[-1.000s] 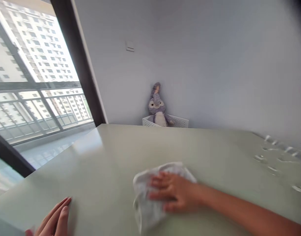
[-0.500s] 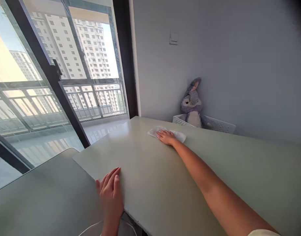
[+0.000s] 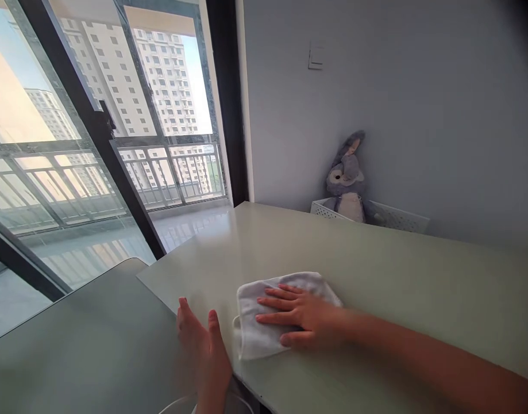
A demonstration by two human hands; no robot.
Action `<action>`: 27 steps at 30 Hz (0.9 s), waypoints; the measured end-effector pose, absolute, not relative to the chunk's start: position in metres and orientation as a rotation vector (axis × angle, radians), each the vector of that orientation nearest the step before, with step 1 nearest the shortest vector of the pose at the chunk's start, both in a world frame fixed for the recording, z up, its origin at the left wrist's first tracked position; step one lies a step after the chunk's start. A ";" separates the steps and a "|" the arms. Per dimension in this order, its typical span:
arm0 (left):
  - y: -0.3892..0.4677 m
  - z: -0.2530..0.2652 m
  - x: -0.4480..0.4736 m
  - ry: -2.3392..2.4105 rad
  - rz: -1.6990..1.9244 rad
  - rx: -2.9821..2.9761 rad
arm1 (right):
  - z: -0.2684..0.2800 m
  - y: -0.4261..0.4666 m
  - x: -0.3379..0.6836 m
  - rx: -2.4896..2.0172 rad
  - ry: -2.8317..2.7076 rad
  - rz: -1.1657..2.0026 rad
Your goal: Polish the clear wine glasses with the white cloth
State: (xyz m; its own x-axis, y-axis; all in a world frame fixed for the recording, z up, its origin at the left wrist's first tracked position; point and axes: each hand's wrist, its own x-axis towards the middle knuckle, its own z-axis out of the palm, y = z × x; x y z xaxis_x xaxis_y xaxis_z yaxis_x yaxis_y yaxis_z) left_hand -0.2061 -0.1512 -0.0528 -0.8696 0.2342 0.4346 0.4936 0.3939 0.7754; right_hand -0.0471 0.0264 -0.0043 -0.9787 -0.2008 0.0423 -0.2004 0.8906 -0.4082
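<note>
A white cloth (image 3: 266, 333), folded and roughly square, lies on the pale table (image 3: 376, 264) near its front edge. My right hand (image 3: 307, 316) rests flat on top of it, palm down with the fingers spread, so the middle of the cloth is hidden. Left of the cloth, my left hand (image 3: 205, 339) is raised at the table's edge. Its thumb stands apart from the fingers and nothing is in it. Whether it touches the edge I cannot tell.
A lower grey surface (image 3: 95, 333) adjoins the table on the left. Behind the table, a grey plush toy (image 3: 347, 184) sits in a white perforated basket (image 3: 401, 218) against the wall. A dark-framed glass door (image 3: 69, 172) stands at the left. A round rim (image 3: 181, 402) shows below my left hand.
My right hand has brought the cloth from the far side of the table towards me. My left hand has turned, its thumb now further from the fingers. The view has shifted slightly.
</note>
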 end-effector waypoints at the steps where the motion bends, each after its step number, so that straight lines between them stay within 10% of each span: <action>1: -0.151 -0.052 -0.206 -2.413 -1.470 -0.647 | -0.007 0.046 -0.036 -0.188 3.069 -0.641; 12: -0.151 -0.058 -0.217 -2.415 -1.204 -0.801 | 0.001 0.213 -0.074 1.283 2.892 -0.419; 20: -0.149 -0.054 -0.223 -2.329 -1.302 -0.787 | -0.002 0.125 -0.245 0.833 3.076 -0.550; 27: -0.151 -0.058 -0.234 -2.340 -1.167 -0.859 | -0.010 0.027 -0.198 0.009 3.119 -0.525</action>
State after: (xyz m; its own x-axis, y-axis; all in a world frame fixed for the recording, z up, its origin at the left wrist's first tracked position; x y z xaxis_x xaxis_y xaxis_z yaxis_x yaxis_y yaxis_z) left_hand -0.2337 -0.1514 -0.0577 -0.7376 0.3500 0.5775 0.6718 0.4661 0.5756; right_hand -0.1975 0.0269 -0.0096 -0.9997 0.0095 0.0204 0.0023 0.9449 -0.3273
